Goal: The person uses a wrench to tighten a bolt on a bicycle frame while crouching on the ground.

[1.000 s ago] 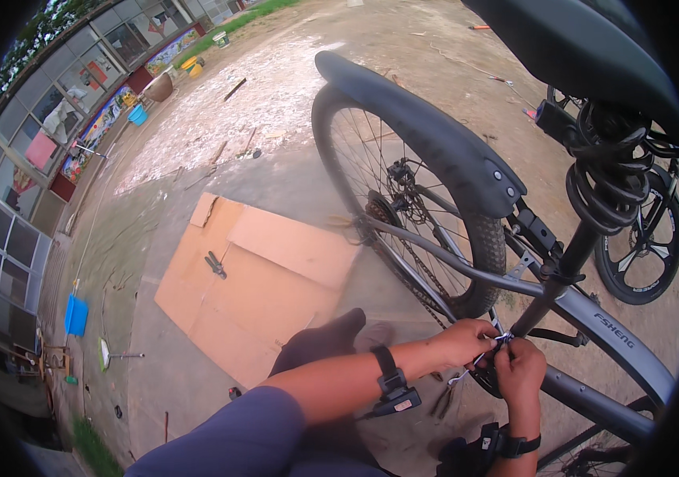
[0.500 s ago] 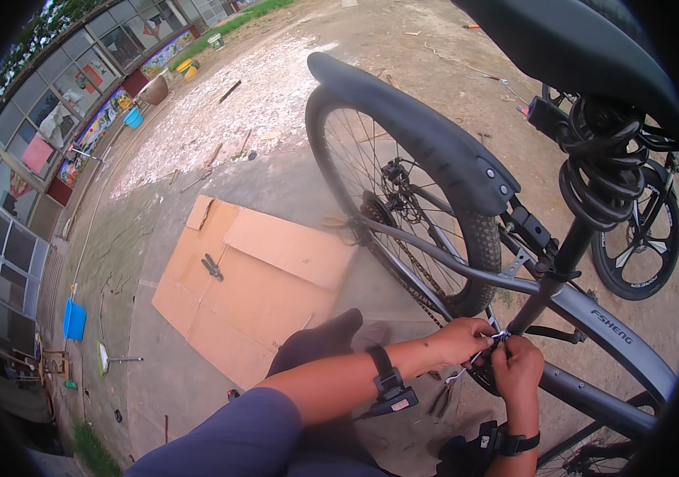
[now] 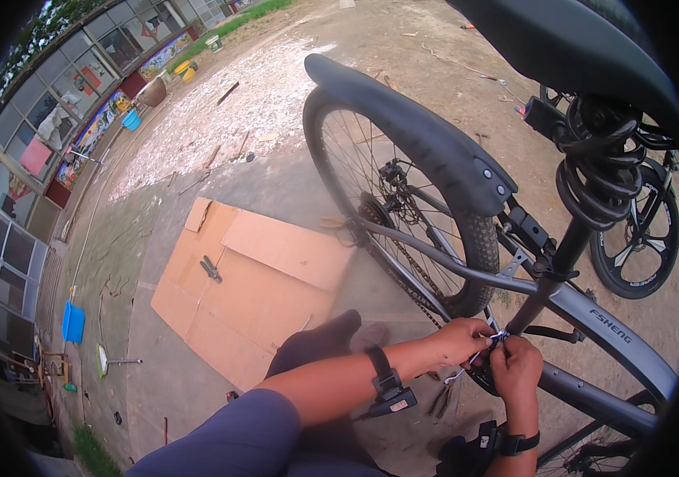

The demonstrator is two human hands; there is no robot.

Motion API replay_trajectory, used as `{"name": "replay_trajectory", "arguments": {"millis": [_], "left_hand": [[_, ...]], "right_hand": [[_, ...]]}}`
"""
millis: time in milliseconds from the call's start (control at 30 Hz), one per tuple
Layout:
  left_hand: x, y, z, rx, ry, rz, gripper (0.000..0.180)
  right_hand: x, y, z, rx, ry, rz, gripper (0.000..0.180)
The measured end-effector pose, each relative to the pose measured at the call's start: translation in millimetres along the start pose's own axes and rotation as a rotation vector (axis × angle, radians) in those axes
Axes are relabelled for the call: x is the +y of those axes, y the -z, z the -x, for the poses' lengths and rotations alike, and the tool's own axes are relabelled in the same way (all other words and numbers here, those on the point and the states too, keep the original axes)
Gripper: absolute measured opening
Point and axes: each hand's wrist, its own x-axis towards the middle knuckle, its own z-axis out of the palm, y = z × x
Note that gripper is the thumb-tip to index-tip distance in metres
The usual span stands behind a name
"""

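A grey bicycle [image 3: 566, 298] stands before me on the right. Low on its frame, beside the seat tube [image 3: 532, 306], my left hand [image 3: 464, 342] and my right hand [image 3: 519, 367] meet with fingertips pinched. Between them runs a thin whitish strand [image 3: 455, 375], like a wire or cord; its loose end hangs below my left fingers. The left fingers are closed on it. My right thumb and forefinger are closed too, close to the tube, but what lies in them is mostly hidden. Pliers [image 3: 440, 401] with dark handles lie on the ground below my hands.
A flattened cardboard sheet [image 3: 256, 306] lies on the concrete to the left, with a dark-handled hand tool [image 3: 211, 269] on it. The rear wheel [image 3: 403, 199] and black mudguard [image 3: 403, 119] rise ahead; the saddle [image 3: 554, 56] overhangs at upper right. Another bicycle wheel [image 3: 638, 230] stands behind.
The view has shifted very slightly. Both hands keep their pinch at the same spot by the seat tube, with the strand between them.
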Motion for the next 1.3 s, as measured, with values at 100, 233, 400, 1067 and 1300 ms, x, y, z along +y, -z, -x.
{"name": "replay_trajectory", "arguments": {"millis": [100,233,400,1067,1300], "left_hand": [[-1.4,0.1,-0.7,0.002,0.004,0.01,0.026],[-3.4,-0.4,-2.5,0.006,0.005,0.02,0.026],[-6.8,0.3,-4.6,-0.002,0.005,0.04,0.026],[0.4,0.1,0.9,0.003,0.024,0.023,0.028],[3.2,0.0,2.3,0.009,0.041,0.012,0.028]], "right_hand": [[-0.9,0.0,0.3,0.007,-0.003,0.006,0.018],[-3.4,2.2,-0.5,-0.001,0.004,0.009,0.019],[-3.6,2.1,-0.6,-0.004,0.007,0.01,0.019],[-3.1,1.3,-0.2,0.007,0.001,0.003,0.018],[-3.5,1.7,-0.7,0.0,0.007,0.004,0.018]]}}
